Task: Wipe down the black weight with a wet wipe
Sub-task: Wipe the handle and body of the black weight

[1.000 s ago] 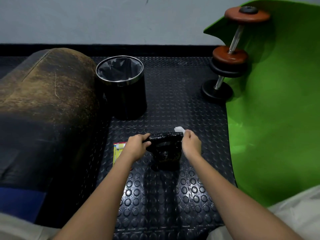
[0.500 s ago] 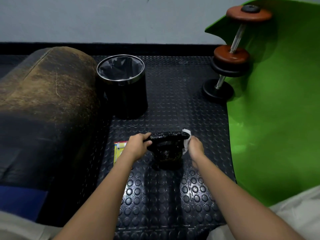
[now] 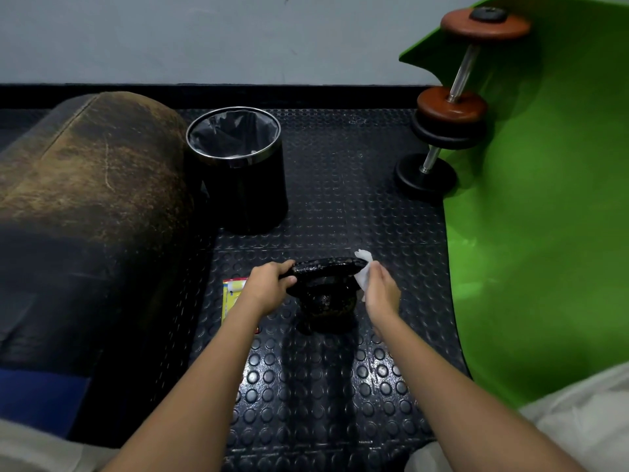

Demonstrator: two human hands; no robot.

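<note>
The black weight [image 3: 326, 294], a small kettlebell with a glossy wet handle, stands on the studded black floor mat [image 3: 323, 386] in the middle of the view. My left hand [image 3: 269, 287] grips the left end of its handle. My right hand [image 3: 380, 294] holds a white wet wipe [image 3: 363, 274] pressed against the right end of the handle and the weight's right side. Part of the wipe sticks up above my fingers.
A black bin [image 3: 240, 168] with a dark liner stands behind the weight. A worn brown and black padded roll [image 3: 85, 206] fills the left. A yellow wipe packet [image 3: 231, 296] lies under my left wrist. A dumbbell [image 3: 452, 107] leans on a green mat [image 3: 544, 216] at right.
My right hand has slid the wipe from the top right end of the handle down along the weight's right side. My left hand has kept its grip on the handle.
</note>
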